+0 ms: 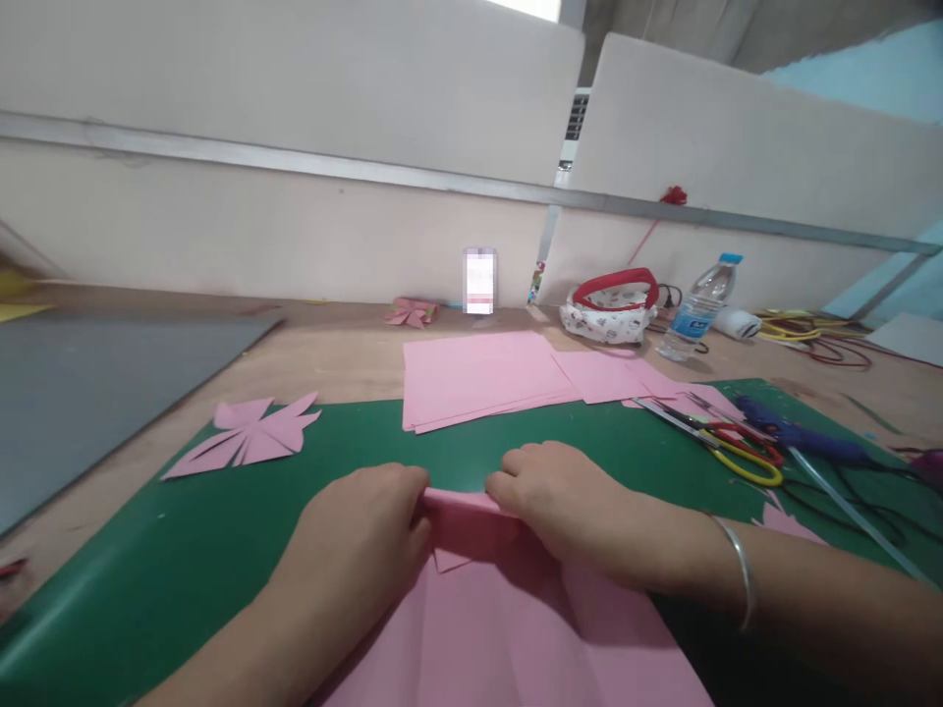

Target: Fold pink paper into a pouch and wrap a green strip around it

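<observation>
A large pink paper sheet (471, 628) with lengthwise creases lies at the front of a green mat (354, 437). Its far edge is folded up into a raised strip. My left hand (368, 516) grips the left end of that fold, fingers curled and thumb on the near side. At the right end, my right hand (549, 501) pinches the same fold, with its thumb hidden. A silver bangle (741, 570) circles my right wrist. Between the hands a small paper flap shows under the fold.
Pink sheets (478, 378) are stacked behind the hands. Paper petal cutouts (257, 432) lie left. On the right are yellow-handled scissors (744, 466), a blue glue gun (803, 432) and cords. Farther back stand a phone (479, 282), a white pouch (608, 319) and a water bottle (696, 309).
</observation>
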The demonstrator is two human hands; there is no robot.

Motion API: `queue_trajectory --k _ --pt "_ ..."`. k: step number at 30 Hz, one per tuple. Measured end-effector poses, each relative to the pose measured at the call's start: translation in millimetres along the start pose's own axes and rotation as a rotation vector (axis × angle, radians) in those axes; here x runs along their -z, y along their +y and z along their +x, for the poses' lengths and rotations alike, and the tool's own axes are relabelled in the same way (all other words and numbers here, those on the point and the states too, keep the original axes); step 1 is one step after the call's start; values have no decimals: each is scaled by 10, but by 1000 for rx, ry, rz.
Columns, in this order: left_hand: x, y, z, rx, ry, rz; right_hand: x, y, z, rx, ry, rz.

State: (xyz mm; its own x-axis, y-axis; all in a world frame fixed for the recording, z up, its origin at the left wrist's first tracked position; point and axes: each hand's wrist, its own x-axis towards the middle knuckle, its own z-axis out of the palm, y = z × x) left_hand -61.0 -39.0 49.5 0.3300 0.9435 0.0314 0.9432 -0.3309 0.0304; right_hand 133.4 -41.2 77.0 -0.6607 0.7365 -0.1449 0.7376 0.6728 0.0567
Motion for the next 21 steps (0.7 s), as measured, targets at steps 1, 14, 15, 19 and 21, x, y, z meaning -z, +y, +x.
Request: queue_trajectory --k 1,14,15,19,21 --pt "1 10 2 0 11 -2 50 -7 1 22 -59 -15" --pt "38 -34 -62 6 12 -72 -43 -194 396 -82 -9 111" --pt "54 -48 -65 10 4 -78 -68 -189 405 -81 -9 109" --pt "119 -41 -87 13 -31 -116 -132 -167 351 -73 54 78" --pt "137 -9 -95 2 -55 -133 -164 -166 311 -67 108 26"
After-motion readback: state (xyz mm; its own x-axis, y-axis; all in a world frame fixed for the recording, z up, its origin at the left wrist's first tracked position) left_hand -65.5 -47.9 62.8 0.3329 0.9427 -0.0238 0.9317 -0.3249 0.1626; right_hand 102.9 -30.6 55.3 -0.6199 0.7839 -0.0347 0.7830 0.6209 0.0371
